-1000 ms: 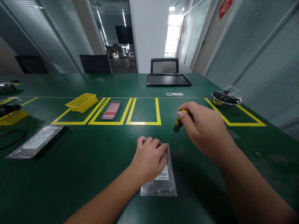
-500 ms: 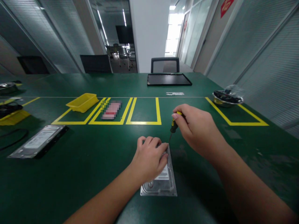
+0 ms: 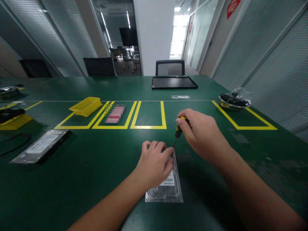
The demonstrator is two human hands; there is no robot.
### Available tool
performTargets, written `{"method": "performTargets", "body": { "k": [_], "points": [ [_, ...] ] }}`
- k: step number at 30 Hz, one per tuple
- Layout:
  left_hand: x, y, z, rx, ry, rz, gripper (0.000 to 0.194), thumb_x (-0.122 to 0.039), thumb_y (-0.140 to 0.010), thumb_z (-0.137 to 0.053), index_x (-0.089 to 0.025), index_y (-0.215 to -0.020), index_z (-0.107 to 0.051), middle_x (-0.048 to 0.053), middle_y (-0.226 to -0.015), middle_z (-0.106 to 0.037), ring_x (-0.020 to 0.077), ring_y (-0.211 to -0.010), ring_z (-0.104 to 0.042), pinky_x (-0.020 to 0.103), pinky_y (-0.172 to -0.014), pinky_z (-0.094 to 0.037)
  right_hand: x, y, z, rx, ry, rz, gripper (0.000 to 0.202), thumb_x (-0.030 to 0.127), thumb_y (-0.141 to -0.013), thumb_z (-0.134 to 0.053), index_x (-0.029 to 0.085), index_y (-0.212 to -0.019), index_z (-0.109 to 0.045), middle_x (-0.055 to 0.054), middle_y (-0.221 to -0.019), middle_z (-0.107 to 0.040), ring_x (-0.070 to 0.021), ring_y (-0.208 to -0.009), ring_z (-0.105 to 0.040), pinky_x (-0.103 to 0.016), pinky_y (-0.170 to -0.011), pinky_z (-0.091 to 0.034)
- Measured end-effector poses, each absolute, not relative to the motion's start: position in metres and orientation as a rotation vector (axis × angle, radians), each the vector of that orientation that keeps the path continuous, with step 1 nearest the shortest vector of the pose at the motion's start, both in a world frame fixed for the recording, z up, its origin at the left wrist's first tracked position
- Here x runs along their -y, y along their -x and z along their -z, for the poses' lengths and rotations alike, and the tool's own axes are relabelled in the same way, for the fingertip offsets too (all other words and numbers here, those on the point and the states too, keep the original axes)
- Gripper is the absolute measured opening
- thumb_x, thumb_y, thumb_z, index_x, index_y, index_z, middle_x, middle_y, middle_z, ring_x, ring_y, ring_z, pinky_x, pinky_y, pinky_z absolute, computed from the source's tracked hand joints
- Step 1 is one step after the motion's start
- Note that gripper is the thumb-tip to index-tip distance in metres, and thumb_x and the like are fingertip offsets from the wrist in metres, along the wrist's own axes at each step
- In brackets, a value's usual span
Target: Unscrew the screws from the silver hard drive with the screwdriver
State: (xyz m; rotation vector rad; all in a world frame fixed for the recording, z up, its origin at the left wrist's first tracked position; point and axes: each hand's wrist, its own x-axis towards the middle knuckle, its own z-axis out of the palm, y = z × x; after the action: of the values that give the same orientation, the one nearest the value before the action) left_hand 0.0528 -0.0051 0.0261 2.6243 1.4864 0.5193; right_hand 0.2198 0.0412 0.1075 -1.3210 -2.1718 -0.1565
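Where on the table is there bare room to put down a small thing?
The green table is bare between the left hard drive and the left hand. The taped frame between the pink item and the right hand is also free. It is crowded at the near hard drive, where both hands and the screwdriver are close together.

screwdriver (image 3: 178,131) lowered, tip at drive (image 3: 166,193) corner

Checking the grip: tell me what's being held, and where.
The right hand holds a screwdriver by its handle; the left hand rests on a hard drive.
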Motion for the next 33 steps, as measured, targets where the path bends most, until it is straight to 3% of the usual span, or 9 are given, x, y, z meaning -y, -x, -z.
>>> {"method": "performTargets", "body": {
  "k": [33],
  "points": [
    [0.0056,-0.0533,-0.0258,-1.487,-2.627,-0.507,0.025,-0.032,-0.091,-0.051,-0.026,-0.113,-0.062,0.006,-0.103,-0.059,0.0269,-0.1,-0.05,0.048,-0.09,-0.029,-0.0486,-0.2261,-0.1038,2.101,1.357,0.151,0.016,0.026,-0.093,-0.049,0.015,-0.091,-0.061,-0.003,-0.08,-0.065,-0.0159,-0.074,-0.058,-0.026,-0.068,-0.035]
  ]
}}
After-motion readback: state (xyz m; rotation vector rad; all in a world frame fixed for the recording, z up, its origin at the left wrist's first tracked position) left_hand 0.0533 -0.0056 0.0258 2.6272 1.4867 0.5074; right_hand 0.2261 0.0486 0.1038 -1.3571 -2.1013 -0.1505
